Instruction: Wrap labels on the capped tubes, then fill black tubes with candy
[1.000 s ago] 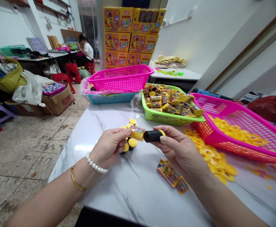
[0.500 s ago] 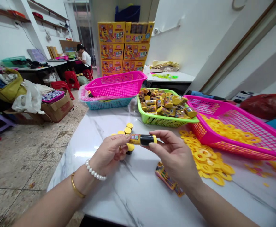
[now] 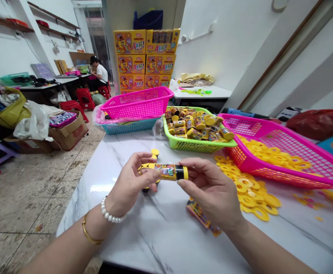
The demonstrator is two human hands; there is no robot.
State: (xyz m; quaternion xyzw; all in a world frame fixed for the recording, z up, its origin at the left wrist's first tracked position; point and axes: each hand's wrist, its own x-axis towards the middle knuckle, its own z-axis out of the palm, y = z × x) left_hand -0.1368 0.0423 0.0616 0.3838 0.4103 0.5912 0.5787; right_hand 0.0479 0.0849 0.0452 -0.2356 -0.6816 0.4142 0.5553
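Head view: sleeve [image 3: 166,172] now covers more black tube [image 3: 180,172].

A cylinder [image 3: 169,172] lies between the left hand [image 3: 129,184] and right hand [image 3: 214,188], above the table [image 3: 155,243]. Loose cylinders [image 3: 155,152] stand behind the left hand. Loose rings [image 3: 254,198] lie before the ring basket [image 3: 236,156]. Left of it sits the cylinder basket [image 3: 195,145]; farther left, stacked baskets [image 3: 137,105], cartons [image 3: 130,64] behind.

Glossy white marble-patterned tabletop [image 3: 160,236]; on it: black cylinders with round yellow caps [image 3: 155,152], partly hidden; multicoloured printed pieces [image 3: 198,214]; flat yellow plastic rings [image 3: 250,194], heaped; light-blue mesh plastic basket [image 3: 130,127]; lime-green mesh plastic basket [image 3: 195,144]; bright-pink mesh plastic basket [image 3: 292,180].
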